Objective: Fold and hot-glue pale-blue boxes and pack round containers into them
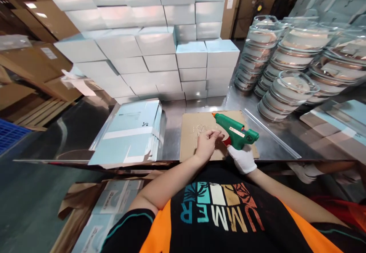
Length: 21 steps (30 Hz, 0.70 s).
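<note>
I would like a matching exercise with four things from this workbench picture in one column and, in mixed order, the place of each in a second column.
Things:
1. glue gun
2. flat light-blue cartons
3. glass bowls
4. cardboard sheet

Places:
A. stacked at the right of the table
B. in the gloved right hand
C. piled at the left of the table
D. flat on the metal table, under the bare left hand

Pairs: 1-B, 2-C, 3-A, 4-D

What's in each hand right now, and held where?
Right hand, gloved, holds the green glue gun by its grip. Left hand holds nothing visible, resting on the cardboard sheet.
</note>
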Motion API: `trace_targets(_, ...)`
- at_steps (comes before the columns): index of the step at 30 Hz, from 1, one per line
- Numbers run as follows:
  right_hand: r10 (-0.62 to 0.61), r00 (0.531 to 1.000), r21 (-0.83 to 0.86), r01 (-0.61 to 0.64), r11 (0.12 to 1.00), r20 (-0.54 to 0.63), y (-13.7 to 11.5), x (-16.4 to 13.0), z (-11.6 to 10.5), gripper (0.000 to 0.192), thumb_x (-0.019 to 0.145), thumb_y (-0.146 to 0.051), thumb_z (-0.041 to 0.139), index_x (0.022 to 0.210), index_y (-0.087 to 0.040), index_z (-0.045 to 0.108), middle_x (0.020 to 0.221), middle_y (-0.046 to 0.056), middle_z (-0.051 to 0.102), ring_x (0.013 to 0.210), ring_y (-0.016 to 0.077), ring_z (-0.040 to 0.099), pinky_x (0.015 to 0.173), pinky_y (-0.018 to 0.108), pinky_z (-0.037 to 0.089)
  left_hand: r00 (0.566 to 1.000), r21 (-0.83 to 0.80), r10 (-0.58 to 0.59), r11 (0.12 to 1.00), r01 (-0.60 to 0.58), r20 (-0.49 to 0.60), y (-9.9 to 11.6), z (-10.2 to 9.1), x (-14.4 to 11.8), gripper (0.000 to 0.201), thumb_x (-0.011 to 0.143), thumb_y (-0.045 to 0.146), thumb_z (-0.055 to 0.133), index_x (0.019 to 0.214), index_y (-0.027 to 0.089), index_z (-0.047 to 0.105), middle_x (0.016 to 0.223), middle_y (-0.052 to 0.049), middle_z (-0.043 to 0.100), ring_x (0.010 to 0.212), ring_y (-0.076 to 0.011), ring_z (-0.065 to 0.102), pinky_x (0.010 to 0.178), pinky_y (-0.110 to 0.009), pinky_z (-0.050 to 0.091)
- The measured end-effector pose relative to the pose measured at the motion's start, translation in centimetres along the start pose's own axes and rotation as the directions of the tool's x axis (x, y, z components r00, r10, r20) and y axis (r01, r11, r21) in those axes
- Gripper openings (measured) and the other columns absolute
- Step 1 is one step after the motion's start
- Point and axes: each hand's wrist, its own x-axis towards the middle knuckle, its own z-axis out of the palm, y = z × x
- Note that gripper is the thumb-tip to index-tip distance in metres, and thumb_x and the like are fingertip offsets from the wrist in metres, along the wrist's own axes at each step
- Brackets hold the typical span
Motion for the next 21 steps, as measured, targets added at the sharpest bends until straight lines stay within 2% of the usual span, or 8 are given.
trace_targets(2, -0.019, 1.0, -0.002, 0.019, 1.0, -0.024, 0.0, -0.1, 0.2, 0.024, 0.086, -0.04, 0.06, 0.093, -0.023, 0.075, 0.088, 0.01, 0.081, 0.09, 0.0321, 0.08, 0.084, 0.044, 0.067, 0.996, 0.07, 0.075, 0.995, -0.072, -0.045, 0.8, -0.9, -0.4, 0.042, 0.072, 0.057, 0.091, 0.07, 0.019, 0.073, 0.076, -0.007, 0.076, 0.079, -0.0235, 0.071, 0.082, -0.037, 0.057)
trace_targets(4, -0.039, 0.997, -0.009, 0.039, 0.999, -0.063, -0.1, -0.2, 0.7, 0.023, 0.082, -0.038, 0.062, 0.094, -0.022, 0.074, 0.094, 0.013, 0.08, 0.099, 0.0347, 0.078, 0.091, 0.047, 0.065, 0.965, 0.2, 0.258, 0.948, -0.246, -0.036, 1.9, -1.5, -0.9, 0.044, 0.073, 0.062, 0.089, 0.076, 0.021, 0.077, 0.093, -0.012, 0.08, 0.101, -0.0297, 0.073, 0.101, -0.043, 0.055)
trace_targets(6, -0.079, 0.991, -0.063, 0.073, 0.995, -0.111, -0.2, -0.3, 1.2, 0.024, 0.081, -0.038, 0.062, 0.093, -0.02, 0.073, 0.097, 0.017, 0.077, 0.103, 0.0359, 0.075, 0.094, 0.049, 0.063, 0.874, 0.366, 0.479, 0.801, -0.474, 0.086, 3.1, -1.7, -1.4, 0.058, 0.081, 0.074, 0.078, 0.104, 0.021, 0.082, 0.13, -0.018, 0.077, 0.134, -0.0363, 0.064, 0.122, -0.048, 0.041)
trace_targets(8, -0.147, 0.98, -0.136, 0.129, 0.982, -0.133, -0.1, -0.6, 1.5, 0.024, 0.085, -0.04, 0.059, 0.092, -0.019, 0.07, 0.094, 0.017, 0.074, 0.096, 0.0338, 0.074, 0.09, 0.048, 0.063, 0.766, 0.457, 0.582, 0.622, -0.636, 0.274, 4.0, -1.4, -2.0, 0.079, 0.09, 0.083, 0.06, 0.136, 0.02, 0.073, 0.159, -0.021, 0.059, 0.158, -0.0394, 0.044, 0.133, -0.053, 0.024)
trace_targets(12, -0.265, 0.961, -0.159, 0.251, 0.955, -0.076, 0.5, -1.1, 1.1, 0.028, 0.093, -0.048, 0.059, 0.097, -0.022, 0.069, 0.089, 0.012, 0.07, 0.083, 0.0292, 0.071, 0.08, 0.042, 0.062, 0.626, 0.396, 0.523, 0.491, -0.776, 0.577, 4.1, -0.6, -3.5, 0.082, 0.103, 0.076, 0.036, 0.154, 0.016, 0.06, 0.162, -0.024, 0.055, 0.165, -0.0387, 0.033, 0.137, -0.057, 0.012)
trace_targets(18, -0.397, 0.904, -0.212, 0.361, 0.908, -0.16, 1.1, -1.0, 0.0, 0.025, 0.097, -0.043, 0.061, 0.109, -0.022, 0.069, 0.088, 0.01, 0.071, 0.084, 0.0275, 0.07, 0.076, 0.039, 0.06, 0.34, 0.227, 0.504, 0.274, -0.935, 0.794, 2.9, -2.5, -2.6, 0.086, 0.106, 0.075, 0.025, 0.165, 0.016, 0.044, 0.163, -0.022, 0.056, 0.164, -0.035, 0.037, 0.135, -0.057, 0.023)
trace_targets(19, -0.418, 0.891, -0.225, 0.377, 0.898, -0.176, 1.0, -0.9, 0.0, 0.022, 0.097, -0.041, 0.062, 0.106, -0.022, 0.068, 0.086, 0.008, 0.07, 0.08, 0.0258, 0.069, 0.072, 0.037, 0.059, 0.329, 0.235, 0.496, 0.243, -0.941, 0.804, 2.7, -2.9, -2.1, 0.089, 0.104, 0.078, 0.023, 0.166, 0.017, 0.041, 0.161, -0.021, 0.057, 0.163, -0.0347, 0.038, 0.135, -0.056, 0.025)
trace_targets(21, -0.461, 0.866, -0.246, 0.412, 0.877, -0.192, 0.6, -0.8, 0.1, 0.014, 0.095, -0.035, 0.062, 0.099, -0.022, 0.065, 0.08, 0.005, 0.067, 0.069, 0.0223, 0.066, 0.063, 0.033, 0.055, 0.382, 0.321, 0.494, 0.209, -0.924, 0.781, 2.4, -3.6, -1.2, 0.092, 0.103, 0.08, 0.019, 0.17, 0.019, 0.034, 0.161, -0.02, 0.058, 0.162, -0.0343, 0.04, 0.134, -0.055, 0.027)
